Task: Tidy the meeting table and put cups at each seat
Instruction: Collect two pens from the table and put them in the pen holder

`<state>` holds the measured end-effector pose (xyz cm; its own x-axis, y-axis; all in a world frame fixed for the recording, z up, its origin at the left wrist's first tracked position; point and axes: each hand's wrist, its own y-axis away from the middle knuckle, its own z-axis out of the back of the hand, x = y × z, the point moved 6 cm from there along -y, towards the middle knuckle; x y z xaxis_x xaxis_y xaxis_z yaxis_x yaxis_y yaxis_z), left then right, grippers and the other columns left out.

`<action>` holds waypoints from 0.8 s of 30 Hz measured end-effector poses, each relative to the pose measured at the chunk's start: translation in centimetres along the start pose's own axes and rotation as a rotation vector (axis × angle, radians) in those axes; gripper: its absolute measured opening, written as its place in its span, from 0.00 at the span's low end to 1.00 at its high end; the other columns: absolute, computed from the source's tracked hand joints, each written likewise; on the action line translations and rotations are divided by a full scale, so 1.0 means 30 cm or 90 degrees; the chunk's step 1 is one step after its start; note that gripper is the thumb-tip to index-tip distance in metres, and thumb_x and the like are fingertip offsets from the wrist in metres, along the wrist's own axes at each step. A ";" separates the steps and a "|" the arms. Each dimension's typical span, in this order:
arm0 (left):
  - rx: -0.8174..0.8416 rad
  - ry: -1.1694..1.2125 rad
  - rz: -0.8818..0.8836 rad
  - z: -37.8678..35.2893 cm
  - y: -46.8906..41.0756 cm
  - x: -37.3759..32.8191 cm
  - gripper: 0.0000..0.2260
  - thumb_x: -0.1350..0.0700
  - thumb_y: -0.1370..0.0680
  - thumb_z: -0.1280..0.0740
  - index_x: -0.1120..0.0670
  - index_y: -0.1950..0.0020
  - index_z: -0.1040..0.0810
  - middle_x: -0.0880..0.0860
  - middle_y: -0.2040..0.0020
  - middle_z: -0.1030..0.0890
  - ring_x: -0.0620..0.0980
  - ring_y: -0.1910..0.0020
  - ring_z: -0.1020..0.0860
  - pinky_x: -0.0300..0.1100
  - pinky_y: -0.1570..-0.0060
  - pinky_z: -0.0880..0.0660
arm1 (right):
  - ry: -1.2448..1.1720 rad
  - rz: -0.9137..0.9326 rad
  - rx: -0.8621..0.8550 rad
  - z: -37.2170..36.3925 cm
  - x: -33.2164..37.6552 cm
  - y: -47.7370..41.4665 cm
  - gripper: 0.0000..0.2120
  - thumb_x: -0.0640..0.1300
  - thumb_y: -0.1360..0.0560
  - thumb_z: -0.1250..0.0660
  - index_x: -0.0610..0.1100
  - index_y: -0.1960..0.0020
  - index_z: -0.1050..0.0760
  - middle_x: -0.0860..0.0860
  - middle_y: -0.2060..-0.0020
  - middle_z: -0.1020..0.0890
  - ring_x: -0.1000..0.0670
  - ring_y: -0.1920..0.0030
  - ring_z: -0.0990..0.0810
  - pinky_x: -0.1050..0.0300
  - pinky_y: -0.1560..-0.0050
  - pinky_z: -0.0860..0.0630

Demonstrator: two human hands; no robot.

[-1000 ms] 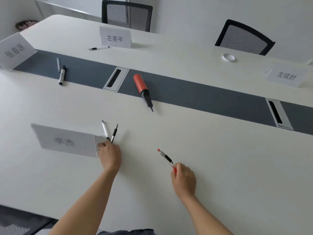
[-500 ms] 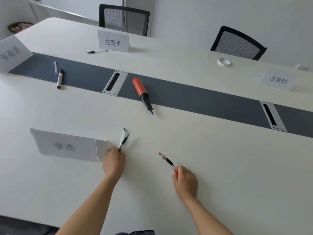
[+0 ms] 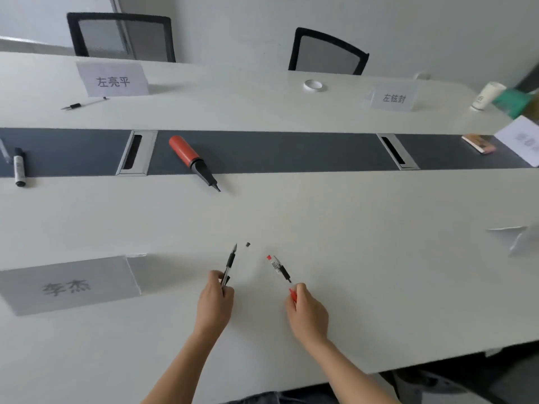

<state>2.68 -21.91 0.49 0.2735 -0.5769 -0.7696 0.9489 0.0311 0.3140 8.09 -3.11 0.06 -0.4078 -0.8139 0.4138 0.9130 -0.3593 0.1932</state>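
Note:
My left hand (image 3: 215, 301) grips two thin pens (image 3: 230, 262) held together, tips pointing away, over the near part of the white meeting table (image 3: 379, 258). My right hand (image 3: 306, 312) grips a red pen (image 3: 280, 269) by its lower end, its red cap end pointing up and left. A small dark speck (image 3: 248, 244) lies on the table between the pens' tips. At the far right end stands a stack of white paper cups (image 3: 487, 96), blurred.
A red and black pump (image 3: 191, 158) lies on the dark centre strip (image 3: 291, 151). Name cards (image 3: 70, 285) (image 3: 112, 80) (image 3: 393, 97) stand at the seats. A marker (image 3: 19, 167), a pen (image 3: 83, 104), a tape roll (image 3: 313, 85), a small box (image 3: 478, 142) and two chairs (image 3: 122, 36) are further off.
My left hand gathered the two pens together and carried them right, away from the near name card. The view swung right, showing the table's right end. My right hand keeps the red pen.

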 end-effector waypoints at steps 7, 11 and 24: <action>0.037 -0.026 0.003 -0.065 0.061 -0.026 0.03 0.64 0.24 0.46 0.59 0.53 0.33 0.54 0.67 0.30 0.59 0.63 0.30 0.46 0.68 0.38 | -0.092 -0.076 -0.001 0.031 -0.076 0.163 0.06 0.45 0.22 0.46 0.47 0.56 0.42 0.53 0.69 0.30 0.42 0.63 0.27 0.54 0.65 0.38; 0.045 -0.042 -0.026 -0.077 0.098 -0.066 0.06 0.63 0.24 0.45 0.61 0.62 0.34 0.55 0.70 0.32 0.56 0.69 0.35 0.44 0.71 0.42 | -0.130 -0.101 -0.039 0.053 -0.133 0.214 0.06 0.44 0.23 0.45 0.47 0.57 0.42 0.56 0.74 0.37 0.45 0.66 0.33 0.54 0.66 0.40; 0.239 -0.061 -0.193 -0.452 0.557 -0.291 0.12 0.57 0.21 0.45 0.55 0.64 0.40 0.54 0.71 0.32 0.54 0.71 0.35 0.45 0.71 0.40 | -0.234 -0.340 -0.185 0.172 -0.640 0.744 0.14 0.42 0.23 0.43 0.52 0.65 0.41 0.55 0.76 0.36 0.57 0.76 0.38 0.64 0.75 0.43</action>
<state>18.29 -5.30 4.91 -0.0385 -0.5882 -0.8078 0.8564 -0.4360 0.2766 36.25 6.85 1.03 -0.7302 -0.3039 0.6119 0.5315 -0.8154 0.2293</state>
